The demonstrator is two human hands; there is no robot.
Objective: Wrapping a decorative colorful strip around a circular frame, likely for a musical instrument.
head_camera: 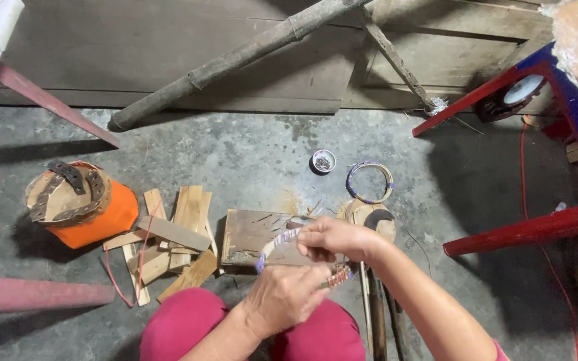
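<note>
I hold a half-wrapped hoop point(277, 246) over my knees point(316, 334), just in front of my body. My left hand point(287, 296) is nearer to me and lower, curled shut around the hoop's near end, where a striped wrapping point(338, 275) pokes out past my fingers. My right hand point(334, 239) sits just beyond it and a little to the right, fingertips pinched on the strand at the hoop's upper run. The two hands nearly touch, right above left.

The hoop's arc runs left from my hands and curves back down toward the left one, so its long axis lies roughly left to right, tilted up on the right. It hangs in the air above a wooden board point(252, 234) on the floor, not resting on it as far as I can tell.

Room: to the left of the board lies a scatter of wood slats point(172, 234), further left an orange bucket point(105, 217). Beyond my right hand sit a finished ring point(369, 182), a small tin point(323, 160) and a round block point(372, 219). Sticks point(374, 314) lie along my right forearm. A red and blue frame point(523, 230) closes the right side; bare concrete floor point(235, 154) lies ahead.
</note>
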